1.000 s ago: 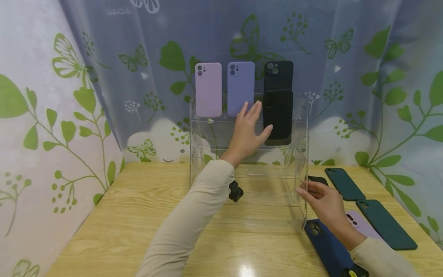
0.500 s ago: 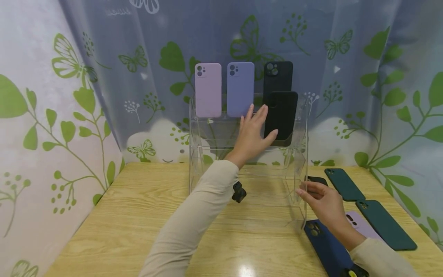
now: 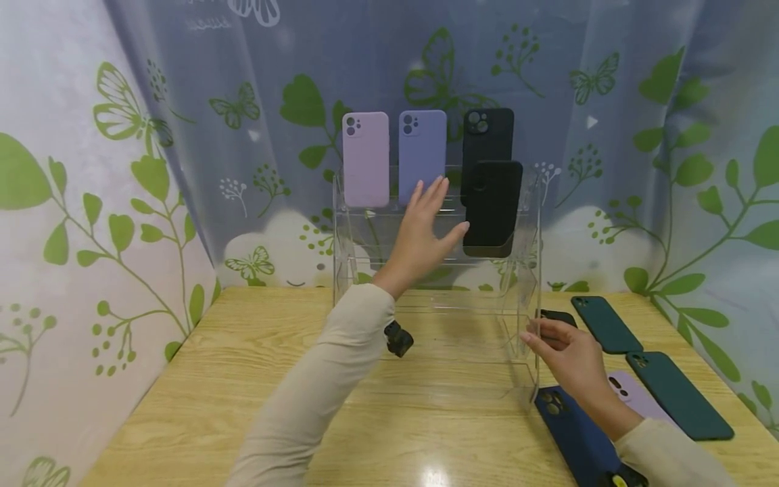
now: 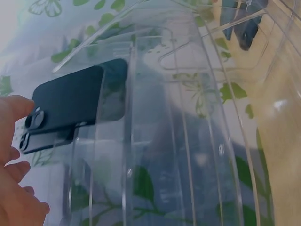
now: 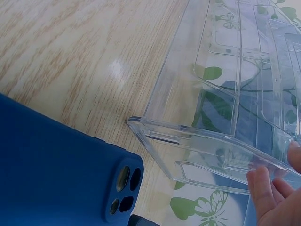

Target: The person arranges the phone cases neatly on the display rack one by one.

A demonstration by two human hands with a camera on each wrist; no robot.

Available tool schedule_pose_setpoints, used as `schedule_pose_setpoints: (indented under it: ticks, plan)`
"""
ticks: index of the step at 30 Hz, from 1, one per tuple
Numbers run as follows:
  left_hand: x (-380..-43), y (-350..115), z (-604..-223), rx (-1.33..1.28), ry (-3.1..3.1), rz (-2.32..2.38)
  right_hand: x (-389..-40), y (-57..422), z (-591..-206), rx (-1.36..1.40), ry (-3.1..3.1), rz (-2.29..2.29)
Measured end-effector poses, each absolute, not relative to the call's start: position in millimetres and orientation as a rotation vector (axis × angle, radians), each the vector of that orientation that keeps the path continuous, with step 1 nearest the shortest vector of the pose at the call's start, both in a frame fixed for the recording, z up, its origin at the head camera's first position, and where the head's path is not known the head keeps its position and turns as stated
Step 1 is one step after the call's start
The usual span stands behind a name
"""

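A clear tiered display stand (image 3: pixel 438 301) stands on the table. On its top tier lean a pink phone case (image 3: pixel 366 159), a lavender phone case (image 3: pixel 422 149) and a black phone case (image 3: pixel 489 132). Another black phone case (image 3: pixel 494 210) leans slightly tilted one tier lower, overlapping the black one behind. My left hand (image 3: pixel 420 233) is spread in front of the lavender case, thumb tip close to the lower black case's left edge. My right hand (image 3: pixel 575 358) pinches the stand's right side edge (image 5: pixel 221 141) between thumb and fingers.
Right of the stand lie a dark blue phone case (image 3: pixel 578 433), two dark green cases (image 3: pixel 608 325), a light purple case (image 3: pixel 639 396) and a black one (image 3: pixel 558 316) partly behind my right hand. A patterned curtain (image 3: pixel 292 40) hangs behind.
The lower black case has shifted slightly right and now tilts. My left hand moved right with it, then drew back left from it. My right hand has stayed at the stand's edge.
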State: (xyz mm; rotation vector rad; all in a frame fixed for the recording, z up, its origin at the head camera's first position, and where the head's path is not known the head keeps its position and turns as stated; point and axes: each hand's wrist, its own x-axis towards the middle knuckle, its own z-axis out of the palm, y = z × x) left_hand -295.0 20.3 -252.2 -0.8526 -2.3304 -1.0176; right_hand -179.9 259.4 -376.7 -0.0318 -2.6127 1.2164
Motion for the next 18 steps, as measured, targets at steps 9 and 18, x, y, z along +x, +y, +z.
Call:
schedule_pose_setpoints:
  ticks: [9, 18]
  plan:
    - [-286, -24, -247, -0.804, -2.255, -1.068, -180, 259, -378, -0.022, -2.599, 1.224]
    - [-270, -82, -248, -0.726, -2.266, -1.029, -180, 258, -376, -0.034, -2.603, 1.228]
